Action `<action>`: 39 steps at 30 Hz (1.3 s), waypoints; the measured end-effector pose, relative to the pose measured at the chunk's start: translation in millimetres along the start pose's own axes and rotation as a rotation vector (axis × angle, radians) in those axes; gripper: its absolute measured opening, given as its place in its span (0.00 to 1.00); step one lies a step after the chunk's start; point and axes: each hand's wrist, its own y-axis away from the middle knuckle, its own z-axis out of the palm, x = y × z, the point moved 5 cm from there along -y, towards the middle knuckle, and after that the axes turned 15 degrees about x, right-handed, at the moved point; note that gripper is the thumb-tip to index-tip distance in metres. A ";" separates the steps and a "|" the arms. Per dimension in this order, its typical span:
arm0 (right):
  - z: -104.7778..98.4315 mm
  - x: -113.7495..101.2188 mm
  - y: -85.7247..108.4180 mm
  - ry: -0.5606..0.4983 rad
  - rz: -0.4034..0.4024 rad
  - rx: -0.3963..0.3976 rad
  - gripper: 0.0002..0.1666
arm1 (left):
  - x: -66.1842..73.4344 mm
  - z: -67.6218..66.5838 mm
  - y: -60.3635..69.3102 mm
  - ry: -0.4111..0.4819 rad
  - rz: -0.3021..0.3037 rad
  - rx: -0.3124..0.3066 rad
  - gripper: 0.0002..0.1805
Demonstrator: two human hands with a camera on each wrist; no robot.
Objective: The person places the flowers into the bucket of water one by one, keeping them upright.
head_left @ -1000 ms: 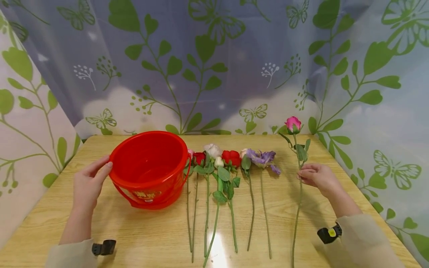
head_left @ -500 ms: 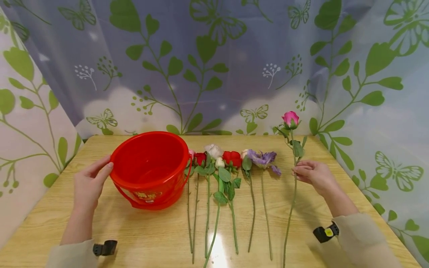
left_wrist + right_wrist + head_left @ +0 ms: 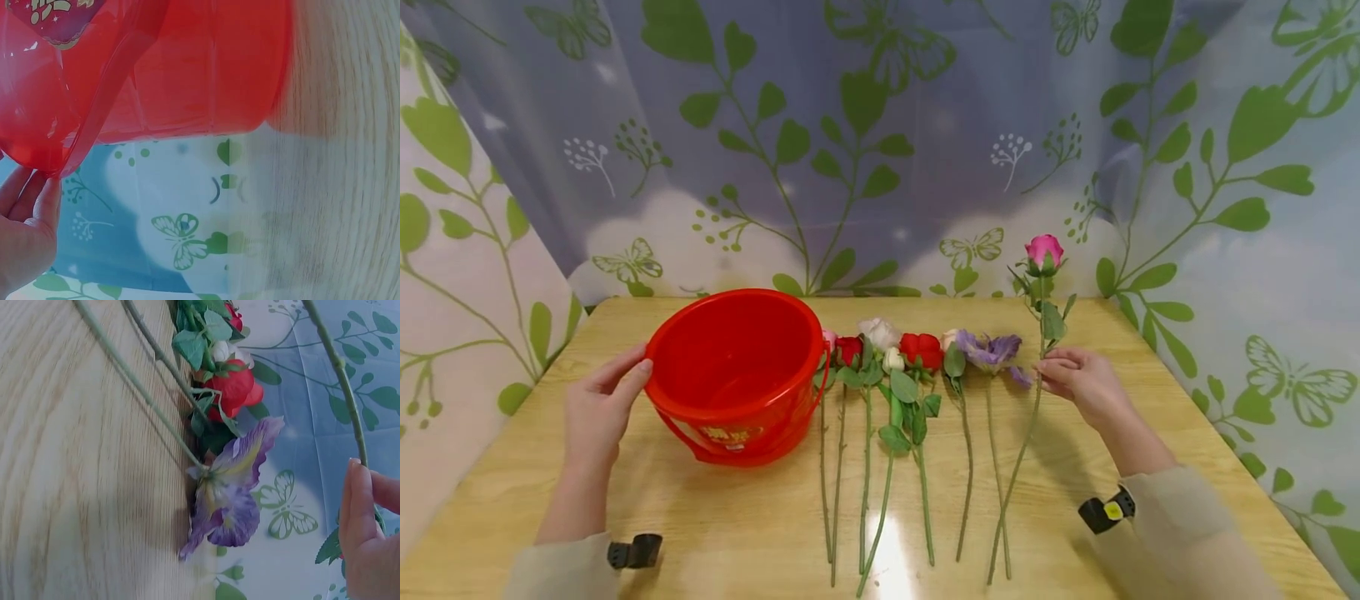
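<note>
At right of centre in the head view, the right hand [image 3: 1084,385] pinches a pink rose [image 3: 1044,252] by its stem.

Left of centre, a red bucket [image 3: 751,430] stands on the table [image 3: 700,529], and the left hand [image 3: 598,417] grips its rim between thumb and fingers. The rose is tilted, bloom toward the upper right and stem running down to the lower right of centre, where it crosses the stem of a purple flower [image 3: 989,352]; whether they touch cannot be told. Mid-frame, between bucket and rose, lie a white flower [image 3: 880,334], a red flower [image 3: 921,351] and others, stems pointing toward the bottom edge. Behind them hangs a leaf-patterned curtain [image 3: 932,192].
</note>
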 end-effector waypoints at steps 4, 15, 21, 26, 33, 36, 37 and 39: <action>4.6 -7.4 -0.6 -0.030 -0.005 0.020 0.26 | 1.0 0.7 -2.3 -0.005 -0.010 0.005 0.18; 19.4 -19.5 3.5 -0.143 0.007 0.056 0.22 | 0.0 0.4 -2.1 0.026 -0.025 0.011 0.18; 28.5 -25.9 4.4 -0.162 0.006 0.072 0.26 | -1.4 -0.5 -1.5 0.023 -0.036 0.008 0.17; 36.4 -33.8 5.8 -0.176 -0.016 0.075 0.22 | -1.7 -0.8 -0.9 0.022 -0.033 -0.003 0.18; 47.2 -49.5 5.8 -0.231 -0.043 0.081 0.13 | -2.1 -1.0 -1.2 0.011 -0.031 -0.007 0.18; 51.3 -55.7 5.8 -0.247 -0.049 0.086 0.12 | -2.7 -0.6 -2.0 0.021 -0.032 0.003 0.18; 52.8 -57.9 6.1 -0.259 -0.048 0.085 0.12 | -2.7 -0.5 -2.3 0.023 -0.030 0.007 0.18; 55.5 -61.9 6.7 -0.275 -0.053 0.081 0.14 | -2.8 -0.3 -2.5 0.029 -0.029 0.007 0.17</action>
